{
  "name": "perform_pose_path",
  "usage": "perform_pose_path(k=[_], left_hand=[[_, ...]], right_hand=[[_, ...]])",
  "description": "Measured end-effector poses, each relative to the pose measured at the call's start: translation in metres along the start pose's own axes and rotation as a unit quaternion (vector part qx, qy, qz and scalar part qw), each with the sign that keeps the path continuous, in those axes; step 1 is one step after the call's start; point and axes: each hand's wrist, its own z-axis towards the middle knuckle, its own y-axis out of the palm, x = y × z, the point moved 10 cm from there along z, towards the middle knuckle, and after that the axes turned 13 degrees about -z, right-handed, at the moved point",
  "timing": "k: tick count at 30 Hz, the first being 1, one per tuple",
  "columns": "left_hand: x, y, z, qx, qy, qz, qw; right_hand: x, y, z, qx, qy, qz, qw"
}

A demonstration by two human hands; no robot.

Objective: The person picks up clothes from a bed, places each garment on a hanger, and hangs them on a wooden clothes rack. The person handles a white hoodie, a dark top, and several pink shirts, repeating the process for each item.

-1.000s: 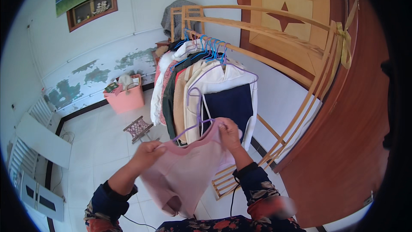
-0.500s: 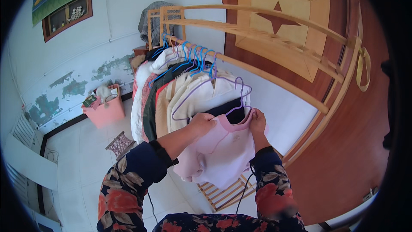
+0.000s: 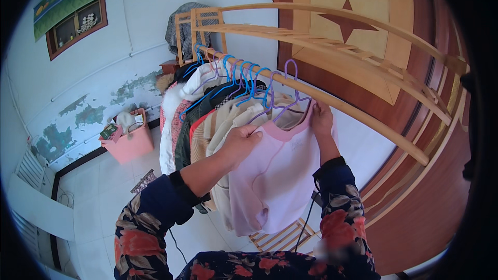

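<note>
A pale pink long-sleeved top [image 3: 280, 173] with a darker pink neckband hangs spread between my hands on a purple hanger [image 3: 297, 93]. My left hand [image 3: 243, 144] is closed on its left shoulder, thumb on the front. At the opposite shoulder, beside the neckband, my right hand [image 3: 322, 119] pinches the cloth. The hanger's hook stands up at the wooden rail [image 3: 358, 109]; whether it rests on the rail I cannot tell. Just left of the top, several garments [image 3: 220, 119] in white, beige, red and dark green hang close together on blue and purple hangers.
The wooden rack has slatted upper bars [image 3: 332, 44] and a low slatted shelf [image 3: 280, 236]. A pink bin [image 3: 129, 142] stuffed with things stands by the peeling wall. A grey checked cloth [image 3: 181, 28] drapes over the rack's far end. A brown door [image 3: 353, 21] is behind.
Both hands have raised the pink top and its hanger. The hook has gone from below the rail up to the rail's height, and the top hangs straighter.
</note>
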Motion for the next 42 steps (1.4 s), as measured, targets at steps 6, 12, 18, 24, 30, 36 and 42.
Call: perform_pose_path(k=[6,12,18,24,30,36,42], left_hand=[[-0.028,-0.001,-0.003,-0.015,0.021,0.027,0.999],[-0.047,-0.017,0.000,-0.001,0.055,0.169,0.984],[-0.024,-0.012,0.029,-0.058,0.171,0.318,0.931],[-0.023,-0.017,0.013,-0.041,0.135,0.197,0.970],[-0.105,-0.077,-0.078,0.026,0.020,0.084,0.996],[-0.139,-0.097,-0.119,0.105,-0.009,0.157,0.982],[-0.048,-0.106,-0.139,0.159,0.107,0.202,0.961]], right_hand=[[0.000,0.047,-0.009,-0.046,-0.014,0.093,0.995],[0.007,0.078,-0.014,-0.105,-0.070,0.122,0.984],[0.014,0.044,-0.038,-0.037,-0.043,0.054,0.997],[0.027,0.043,-0.135,-0.079,0.071,0.095,0.990],[0.003,0.080,-0.263,-0.305,0.094,0.174,0.932],[-0.001,0.058,-0.227,-0.218,0.151,0.223,0.938],[0.032,0.000,-0.086,-0.007,0.076,0.057,0.995]])
